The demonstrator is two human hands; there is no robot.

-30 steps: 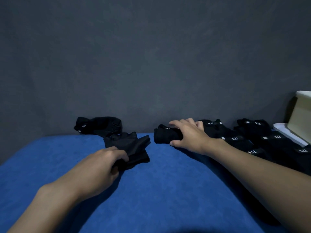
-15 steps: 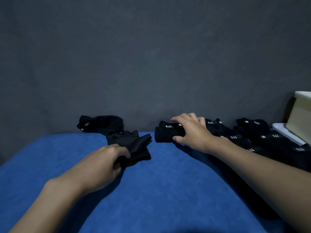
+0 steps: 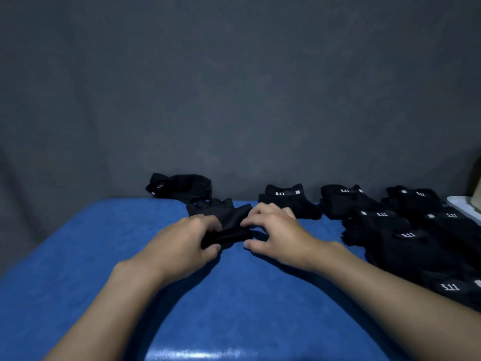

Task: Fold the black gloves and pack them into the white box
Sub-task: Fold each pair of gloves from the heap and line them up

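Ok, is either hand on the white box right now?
No, the left hand and right hand are both at a black glove mid-table, away from the white box.

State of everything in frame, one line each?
Centre glove, partly folded, lying on the blue table.
Left hand, grips its left end.
Right hand, curled fingertips at its right edge; pinch unclear.
Back-left glove, loose, bunched at the far edge.
Right-side gloves, folded, in rows, not yet packed.
White box, only a corner visible; contents hidden.
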